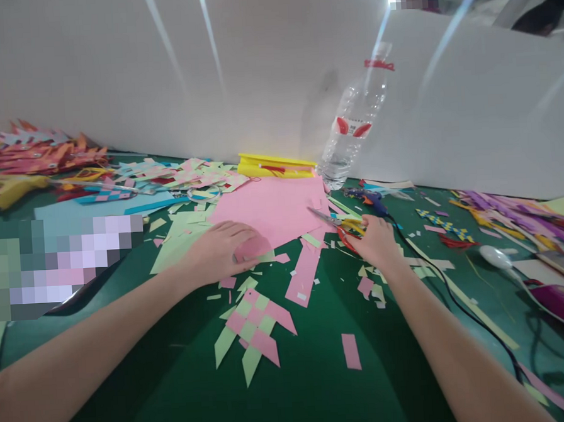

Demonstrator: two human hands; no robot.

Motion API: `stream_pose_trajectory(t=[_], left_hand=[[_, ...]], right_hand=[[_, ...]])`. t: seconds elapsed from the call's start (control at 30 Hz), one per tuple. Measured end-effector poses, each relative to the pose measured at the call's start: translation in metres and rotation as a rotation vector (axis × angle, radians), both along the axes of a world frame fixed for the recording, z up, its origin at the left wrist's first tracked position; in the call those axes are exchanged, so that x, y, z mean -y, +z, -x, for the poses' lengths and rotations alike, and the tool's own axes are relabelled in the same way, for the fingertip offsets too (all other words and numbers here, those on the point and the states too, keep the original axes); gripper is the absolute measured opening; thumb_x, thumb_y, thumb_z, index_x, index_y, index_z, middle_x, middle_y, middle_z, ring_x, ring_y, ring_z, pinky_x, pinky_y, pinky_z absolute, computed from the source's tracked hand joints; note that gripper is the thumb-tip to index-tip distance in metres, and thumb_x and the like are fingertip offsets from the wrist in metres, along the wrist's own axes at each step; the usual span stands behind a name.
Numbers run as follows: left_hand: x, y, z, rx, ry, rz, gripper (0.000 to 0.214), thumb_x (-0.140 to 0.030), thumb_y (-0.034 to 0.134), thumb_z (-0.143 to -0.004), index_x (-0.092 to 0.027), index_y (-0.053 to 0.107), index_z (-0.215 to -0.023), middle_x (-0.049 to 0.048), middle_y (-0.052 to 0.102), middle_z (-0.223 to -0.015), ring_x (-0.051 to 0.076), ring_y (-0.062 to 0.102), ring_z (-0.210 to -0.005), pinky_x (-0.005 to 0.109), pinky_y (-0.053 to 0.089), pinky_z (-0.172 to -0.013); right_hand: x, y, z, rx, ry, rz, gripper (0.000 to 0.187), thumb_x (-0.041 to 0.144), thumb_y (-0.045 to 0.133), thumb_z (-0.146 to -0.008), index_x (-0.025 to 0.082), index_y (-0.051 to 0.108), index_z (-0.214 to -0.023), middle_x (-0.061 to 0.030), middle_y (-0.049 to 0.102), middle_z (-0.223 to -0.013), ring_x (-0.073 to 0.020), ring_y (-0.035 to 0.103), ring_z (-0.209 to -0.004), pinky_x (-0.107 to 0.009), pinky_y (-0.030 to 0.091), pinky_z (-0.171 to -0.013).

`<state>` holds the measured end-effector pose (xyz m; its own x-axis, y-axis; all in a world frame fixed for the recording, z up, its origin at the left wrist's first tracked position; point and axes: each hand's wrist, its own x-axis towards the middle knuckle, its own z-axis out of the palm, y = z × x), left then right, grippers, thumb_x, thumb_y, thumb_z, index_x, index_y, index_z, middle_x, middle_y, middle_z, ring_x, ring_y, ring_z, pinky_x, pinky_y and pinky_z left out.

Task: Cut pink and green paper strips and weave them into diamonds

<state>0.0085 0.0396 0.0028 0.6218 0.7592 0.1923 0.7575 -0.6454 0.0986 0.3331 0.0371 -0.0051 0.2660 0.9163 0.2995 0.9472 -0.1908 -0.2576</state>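
Observation:
My left hand lies on the near corner of a pink paper sheet, fingers curled down onto its edge. My right hand is closed round the red and yellow handles of a pair of scissors, whose blades point left over the pink sheet. In front of me on the green table lies a woven pink and light-green paper piece with pointed ends. Loose pink strips and small paper scraps lie between my hands.
A clear water bottle stands against the white board at the back, beside a yellow box. Woven paper pieces pile up at the far left and right. A glue gun lies left; a black cable runs right.

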Motion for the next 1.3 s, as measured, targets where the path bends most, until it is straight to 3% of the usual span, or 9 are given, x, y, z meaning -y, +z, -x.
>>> stream_pose_trajectory(t=[0.07, 0.23, 0.37, 0.5, 0.67, 0.87, 1.07, 1.2, 1.3], left_hand=[[0.0, 0.0, 0.008, -0.008, 0.011, 0.012, 0.051, -0.059, 0.04, -0.085, -0.024, 0.056, -0.119, 0.0065, 0.06, -0.124, 0.026, 0.052, -0.115, 0.039, 0.037, -0.1], [-0.001, 0.002, 0.016, -0.061, -0.052, 0.037, 0.039, -0.041, 0.034, -0.091, -0.024, 0.063, -0.11, 0.0064, 0.063, -0.121, 0.026, 0.056, -0.11, 0.04, 0.04, -0.096], [0.003, 0.004, 0.014, -0.026, -0.062, 0.022, 0.04, -0.048, 0.036, -0.09, -0.025, 0.064, -0.108, 0.0061, 0.063, -0.121, 0.026, 0.056, -0.111, 0.041, 0.039, -0.097], [0.007, 0.004, 0.01, -0.001, -0.042, 0.005, 0.041, -0.05, 0.042, -0.088, -0.022, 0.062, -0.111, 0.0085, 0.062, -0.12, 0.029, 0.055, -0.111, 0.043, 0.041, -0.096], [0.008, 0.001, 0.008, 0.05, 0.007, 0.003, 0.043, -0.05, 0.045, -0.086, -0.022, 0.061, -0.113, 0.0104, 0.063, -0.116, 0.029, 0.057, -0.106, 0.041, 0.045, -0.09], [0.007, -0.002, 0.01, 0.102, -0.031, 0.041, 0.046, -0.055, 0.049, -0.083, -0.022, 0.06, -0.114, 0.0076, 0.059, -0.125, 0.027, 0.052, -0.114, 0.039, 0.042, -0.096], [0.005, -0.003, 0.011, 0.166, 0.008, 0.119, 0.047, -0.054, 0.053, -0.081, -0.023, 0.058, -0.117, 0.0063, 0.06, -0.125, 0.027, 0.054, -0.113, 0.039, 0.04, -0.098], [0.002, -0.007, 0.014, 0.225, 0.006, 0.161, 0.042, -0.049, 0.056, -0.08, -0.026, 0.058, -0.117, 0.0041, 0.061, -0.124, 0.027, 0.054, -0.113, 0.04, 0.04, -0.098], [0.0, -0.011, 0.017, 0.261, -0.003, 0.191, 0.041, -0.048, 0.056, -0.081, -0.027, 0.058, -0.117, 0.0039, 0.059, -0.125, 0.027, 0.053, -0.115, 0.041, 0.04, -0.098]], right_hand=[[0.0, -0.002, 0.002, 0.013, 0.04, -0.081, 0.051, 0.035, 0.059, -0.071, 0.011, 0.049, -0.115, -0.0173, 0.058, -0.11, -0.0333, 0.05, -0.105, -0.041, 0.043, -0.081], [-0.003, -0.012, 0.01, 0.0, 0.194, -0.208, 0.025, 0.02, 0.049, -0.073, 0.017, 0.057, -0.098, -0.0128, 0.061, -0.097, -0.0305, 0.053, -0.094, -0.044, 0.044, -0.078], [-0.005, -0.011, 0.017, -0.023, 0.249, -0.263, 0.023, 0.016, 0.04, -0.079, 0.021, 0.062, -0.084, -0.0094, 0.062, -0.096, -0.0285, 0.053, -0.091, -0.047, 0.043, -0.077], [0.001, 0.002, 0.035, -0.052, 0.391, -0.34, 0.021, 0.021, 0.042, -0.082, 0.021, 0.061, -0.093, -0.0091, 0.062, -0.103, -0.0278, 0.053, -0.099, -0.045, 0.042, -0.084], [-0.001, 0.011, 0.07, 0.137, 0.652, -0.191, 0.023, 0.022, 0.046, -0.084, 0.018, 0.06, -0.102, -0.011, 0.063, -0.112, -0.0289, 0.05, -0.115, -0.048, 0.033, -0.098], [-0.011, 0.003, 0.091, 0.193, 0.648, -0.168, 0.034, 0.032, 0.034, -0.094, 0.017, 0.063, -0.088, -0.0094, 0.072, -0.083, -0.0233, 0.066, -0.083, -0.052, 0.025, -0.106], [-0.012, -0.005, 0.082, 0.102, 0.736, -0.188, 0.03, 0.032, 0.035, -0.093, 0.016, 0.059, -0.105, -0.0107, 0.069, -0.101, -0.0236, 0.063, -0.099, -0.053, 0.019, -0.111], [-0.013, -0.004, 0.08, 0.07, 0.749, -0.211, 0.029, 0.031, 0.038, -0.092, 0.017, 0.056, -0.109, -0.0119, 0.067, -0.106, -0.0249, 0.061, -0.103, -0.054, 0.022, -0.11], [-0.012, -0.005, 0.083, 0.087, 0.842, -0.189, 0.034, 0.032, 0.044, -0.088, 0.015, 0.052, -0.117, -0.0129, 0.062, -0.119, -0.0248, 0.053, -0.116, -0.05, 0.027, -0.109]])
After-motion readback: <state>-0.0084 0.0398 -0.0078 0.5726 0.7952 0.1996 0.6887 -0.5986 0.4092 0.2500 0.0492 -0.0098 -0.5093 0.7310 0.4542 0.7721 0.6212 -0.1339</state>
